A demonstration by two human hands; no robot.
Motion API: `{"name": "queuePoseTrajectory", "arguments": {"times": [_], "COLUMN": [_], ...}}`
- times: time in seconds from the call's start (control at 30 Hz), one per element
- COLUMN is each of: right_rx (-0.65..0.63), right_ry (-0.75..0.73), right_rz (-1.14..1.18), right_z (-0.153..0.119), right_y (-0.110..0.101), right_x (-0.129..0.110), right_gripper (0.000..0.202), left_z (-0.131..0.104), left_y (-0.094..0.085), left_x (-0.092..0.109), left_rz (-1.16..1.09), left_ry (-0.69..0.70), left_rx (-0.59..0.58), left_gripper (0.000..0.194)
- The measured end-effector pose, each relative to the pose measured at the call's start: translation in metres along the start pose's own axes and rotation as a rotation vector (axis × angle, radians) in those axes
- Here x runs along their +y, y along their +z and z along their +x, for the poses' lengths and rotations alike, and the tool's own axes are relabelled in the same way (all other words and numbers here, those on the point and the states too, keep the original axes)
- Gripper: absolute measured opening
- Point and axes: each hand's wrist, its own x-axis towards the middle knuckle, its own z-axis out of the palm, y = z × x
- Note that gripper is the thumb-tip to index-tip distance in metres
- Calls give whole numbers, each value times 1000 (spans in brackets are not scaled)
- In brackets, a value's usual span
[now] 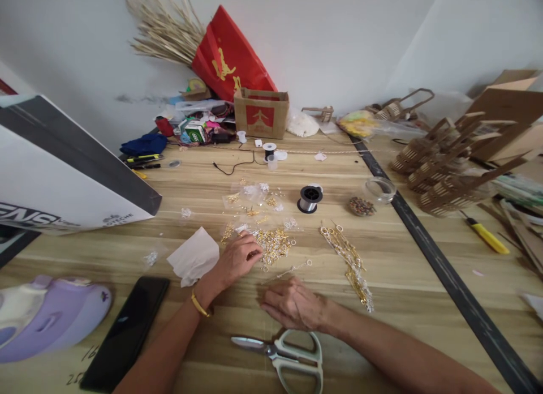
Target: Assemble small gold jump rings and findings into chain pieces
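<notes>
Gold and silver, small charms [275, 245] are heaped on the wooden table [407, 286] in front of the left hand [244, 254]; between that heap and the right hand [292, 303] a thin chain [292, 269] is laid out slantwise, with a ring at its far right end. By their look, the charms should be judged light, hard and rather slippery, easily scattered if the heap is brushed; each would best be taken singly, by its rim or loop, between fingertip and thumb. The chain is likely to prove limp and easily tangled, its fine links perhaps weak under a sharp tug; a hold would best be taken at the ring, where the most grip is offered.

The left hand is held palm down at the heap's left edge, its fingers curled and drawn close together; the fingertips are partly hidden, so whether a charm is pinched cannot be told. The right hand is lowered just nearer than the chain, back upward, its fingers folded together and pointed leftward; whether anything is gripped beneath them cannot be made out. Scissors [275, 350] are placed just below the right hand, their blades pointed left.
</notes>
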Motion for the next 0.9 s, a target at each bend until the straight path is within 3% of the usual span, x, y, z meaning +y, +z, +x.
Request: {"name": "queuePoseTrajectory", "arguments": {"times": [0.4,0.9], "right_rx": [18,-5], "right_ry": [-29,-21], "right_rz": [-2,-45], "right_z": [1,1], "right_y": [-1,-3], "right_x": [0,-1], "right_gripper": [22,21], "left_z": [-3,0], "left_y": [-4,-7], "left_x": [-7,-4], "left_rz": [20,-25], "left_ry": [32,9], "left_rx": [-138,-18], "left_gripper": [12,13]}}
